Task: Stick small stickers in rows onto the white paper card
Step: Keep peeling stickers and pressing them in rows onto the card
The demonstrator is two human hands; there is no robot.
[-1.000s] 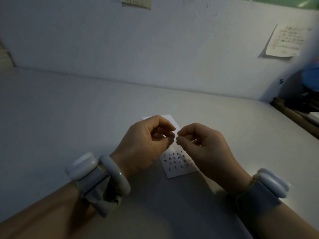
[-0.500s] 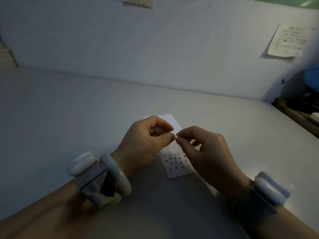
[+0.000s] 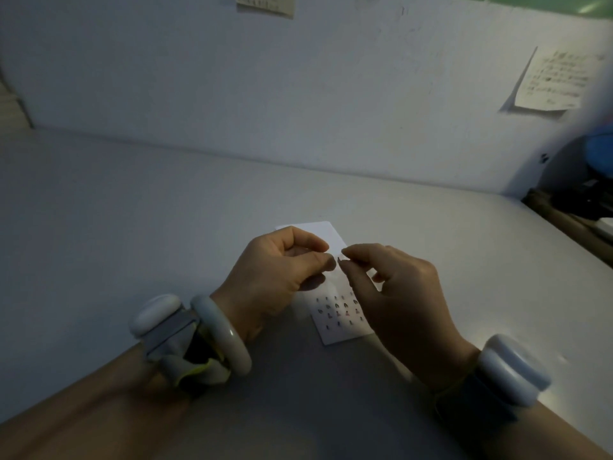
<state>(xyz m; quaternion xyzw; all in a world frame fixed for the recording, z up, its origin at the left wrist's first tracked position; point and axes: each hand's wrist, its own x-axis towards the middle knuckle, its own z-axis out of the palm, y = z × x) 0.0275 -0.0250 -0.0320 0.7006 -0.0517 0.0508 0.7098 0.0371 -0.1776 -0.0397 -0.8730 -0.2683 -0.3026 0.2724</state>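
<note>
Writing first: there's a handwritten note (image 3: 554, 82) stuck on the wall (image 3: 298, 88) in the upper right of the frame, and the bottom edge of another note (image 3: 265, 4) at the top centre. Both have lines of handwriting, but it's way too small and blurry to read. No brand names that I can make out anywhere.

Hands meet in the middle of the frame, raised over the white card (image 3: 335, 287). The left hand (image 3: 278, 277) has its fingers curled in, thumb and forefinger tips pressed together like a pinch; can't really tell if there's something between them. The right hand (image 3: 401, 287) is pinching too, thumb and forefinger holding a tiny dark sticker (image 3: 339, 259) right at the tips, with the other fingers loosely curled under. The two pinches sit just beside each other, with the sticker in the small gap.

The card lies flat on the grey table (image 3: 132, 227), centre of the frame, partly hidden under both hands. Its near end shows rows of small dark stickers (image 3: 338, 313), a couple looking reddish. The far end poking out above the left hand is bare white.

Left wrist has a pale bangle (image 3: 222, 333) plus a white strapped device (image 3: 154, 315); right wrist has a similar white device (image 3: 510, 370).
</note>
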